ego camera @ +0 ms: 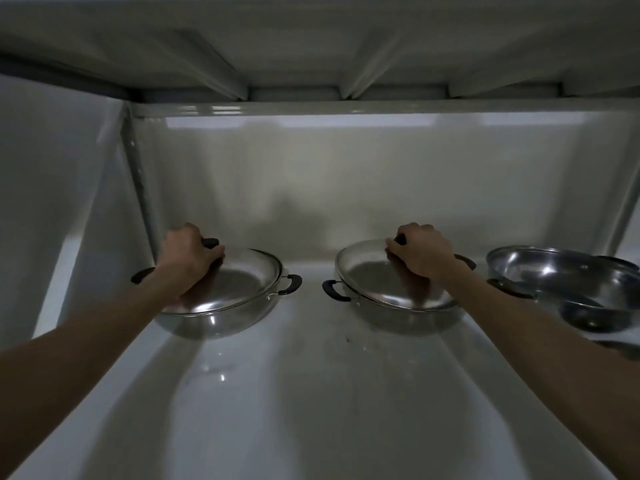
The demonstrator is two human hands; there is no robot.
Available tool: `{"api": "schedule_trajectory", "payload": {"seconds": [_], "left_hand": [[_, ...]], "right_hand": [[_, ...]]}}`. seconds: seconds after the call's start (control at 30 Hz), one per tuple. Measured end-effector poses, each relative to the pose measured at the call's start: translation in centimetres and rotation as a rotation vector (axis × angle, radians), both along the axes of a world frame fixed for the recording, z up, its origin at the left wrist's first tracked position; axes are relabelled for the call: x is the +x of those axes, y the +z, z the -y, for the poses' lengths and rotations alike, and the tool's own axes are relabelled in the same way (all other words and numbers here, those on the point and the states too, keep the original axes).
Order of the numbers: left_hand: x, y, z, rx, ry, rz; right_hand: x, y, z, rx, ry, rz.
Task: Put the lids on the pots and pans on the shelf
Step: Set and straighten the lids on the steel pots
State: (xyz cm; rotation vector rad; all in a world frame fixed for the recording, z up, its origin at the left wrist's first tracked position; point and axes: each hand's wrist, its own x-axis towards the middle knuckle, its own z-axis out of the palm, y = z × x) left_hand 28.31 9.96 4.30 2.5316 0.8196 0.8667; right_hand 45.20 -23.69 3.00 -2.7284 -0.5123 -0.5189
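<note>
Two shallow steel pans with black side handles stand on a white shelf [311, 393]. The left pan [221, 322] carries a glass lid [249, 278], and my left hand [188, 251] grips that lid's black knob. The right pan [412, 322] also has a glass lid [367, 271] lying on its rim, slightly tilted toward me. My right hand [420, 252] is closed on its black knob. A third steel pan [568, 282] sits uncovered at the far right, partly cut off by the frame.
The shelf above [311, 46] hangs low over the pans. A metal upright [138, 188] stands at the back left, and the back wall [346, 174] is close behind the pans. Bare shelf surface stretches in front of the pans toward me.
</note>
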Motion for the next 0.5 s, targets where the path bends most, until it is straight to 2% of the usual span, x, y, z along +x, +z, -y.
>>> {"api": "schedule_trajectory", "payload": {"seconds": [0.33,0.5], "left_hand": [[0.8,-1.4,0.1,0.027,-0.030,0.085],[0.7,-1.4,-0.3,0.039,-0.037,0.042]], "right_hand": [[0.3,0.1,0.6,-0.049,0.005,0.021],[-0.6,-0.1,0.5,-0.092,0.002,0.012]]}}
